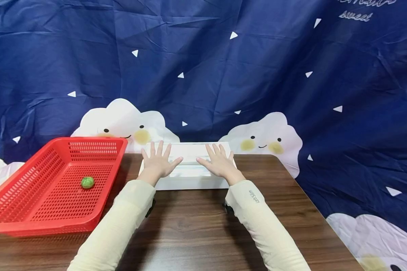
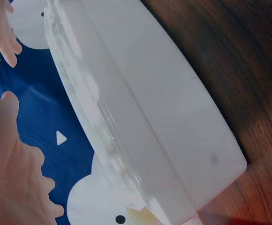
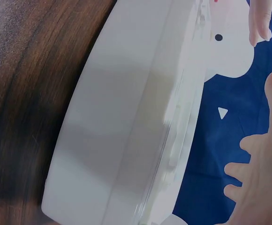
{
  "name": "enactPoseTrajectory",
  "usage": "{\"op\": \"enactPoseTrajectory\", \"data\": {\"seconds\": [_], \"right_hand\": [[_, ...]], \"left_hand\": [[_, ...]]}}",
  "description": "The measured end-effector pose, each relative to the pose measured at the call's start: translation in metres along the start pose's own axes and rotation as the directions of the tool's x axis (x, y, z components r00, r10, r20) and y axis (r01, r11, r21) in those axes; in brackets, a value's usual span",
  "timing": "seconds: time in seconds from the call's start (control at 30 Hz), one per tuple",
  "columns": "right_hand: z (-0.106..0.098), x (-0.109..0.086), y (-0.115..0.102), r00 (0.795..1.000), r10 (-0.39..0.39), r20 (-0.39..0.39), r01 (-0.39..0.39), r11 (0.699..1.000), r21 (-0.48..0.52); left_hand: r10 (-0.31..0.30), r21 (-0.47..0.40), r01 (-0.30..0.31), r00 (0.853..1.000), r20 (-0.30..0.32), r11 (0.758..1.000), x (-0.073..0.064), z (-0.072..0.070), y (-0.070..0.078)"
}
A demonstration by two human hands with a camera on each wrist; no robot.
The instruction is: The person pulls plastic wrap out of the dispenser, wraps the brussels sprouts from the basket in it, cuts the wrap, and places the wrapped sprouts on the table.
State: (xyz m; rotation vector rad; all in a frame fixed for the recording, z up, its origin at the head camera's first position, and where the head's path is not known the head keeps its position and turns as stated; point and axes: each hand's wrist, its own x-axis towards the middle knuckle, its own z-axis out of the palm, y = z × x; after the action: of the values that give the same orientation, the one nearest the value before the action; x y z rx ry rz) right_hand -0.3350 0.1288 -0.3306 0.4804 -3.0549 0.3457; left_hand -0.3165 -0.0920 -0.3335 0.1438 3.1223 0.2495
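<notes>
A white oblong box stands at the far edge of the brown table, with a glossy, see-through strip along its top. Over its left end my left hand is held palm down, fingers straight and spread. My right hand mirrors it over the right end, thumb pointing inward. In the left wrist view, blue cloth shows between the palm and the white box. The right wrist view has a similar gap beside the box. Neither hand holds anything.
A red perforated plastic basket stands on the left of the table, with a small round green item inside. Behind the wooden table hangs a dark blue cloth with white clouds and triangles.
</notes>
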Motion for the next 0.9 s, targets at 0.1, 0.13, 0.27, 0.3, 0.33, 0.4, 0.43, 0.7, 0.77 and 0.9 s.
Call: {"op": "enactPoseTrajectory", "data": {"seconds": [0.1,0.13,0.27,0.3,0.33,0.4,0.43,0.7,0.77,0.9], "right_hand": [[-0.0015,-0.0027,-0.0003,1.0,-0.001,-0.004,0.001,1.0,0.001],[-0.0025,-0.0034,-0.0006,1.0,-0.003,-0.009,0.003,1.0,0.003],[-0.0063,-0.0061,-0.0008,1.0,-0.008,-0.029,0.008,1.0,0.003],[-0.0069,-0.0067,-0.0005,0.999,-0.01,-0.035,0.01,1.0,0.006],[-0.0075,-0.0075,-0.0004,0.999,-0.012,-0.039,0.012,1.0,0.01],[-0.0086,-0.0092,-0.0002,0.999,-0.016,-0.047,0.017,1.0,0.019],[-0.0084,-0.009,0.0004,0.999,-0.018,-0.05,0.019,1.0,0.021],[-0.0085,-0.0083,0.0031,0.998,-0.025,-0.063,0.027,0.999,0.03],[-0.0088,-0.0069,0.0042,0.997,-0.033,-0.074,0.036,0.999,0.034],[-0.0097,-0.0057,0.0073,0.995,-0.053,-0.088,0.057,0.997,0.045]], "left_hand": [[0.0,-0.004,0.0,1.0,0.001,1.0,-0.0019,-0.0008,0.0],[0.001,-0.003,-0.001,1.0,0.0,1.0,-0.0023,-0.0012,-0.0003],[0.011,-0.006,-0.011,1.0,-0.019,1.0,-0.0044,-0.0026,-0.0019],[0.015,-0.006,-0.015,1.0,-0.025,1.0,-0.0052,-0.0028,-0.0023],[0.017,-0.006,-0.017,0.999,-0.03,1.0,-0.0059,-0.003,-0.0024],[0.018,-0.015,-0.019,0.999,-0.035,1.0,-0.0076,-0.0036,-0.0026],[0.018,-0.019,-0.018,0.999,-0.037,1.0,-0.0076,-0.0035,-0.003],[0.021,-0.034,-0.022,0.999,-0.025,0.999,-0.007,-0.0017,-0.0054],[0.019,-0.037,-0.02,0.999,-0.027,0.999,-0.0071,-0.0024,-0.0066],[0.018,-0.048,-0.019,0.999,-0.026,0.999,-0.0067,-0.0023,-0.0094]]}}
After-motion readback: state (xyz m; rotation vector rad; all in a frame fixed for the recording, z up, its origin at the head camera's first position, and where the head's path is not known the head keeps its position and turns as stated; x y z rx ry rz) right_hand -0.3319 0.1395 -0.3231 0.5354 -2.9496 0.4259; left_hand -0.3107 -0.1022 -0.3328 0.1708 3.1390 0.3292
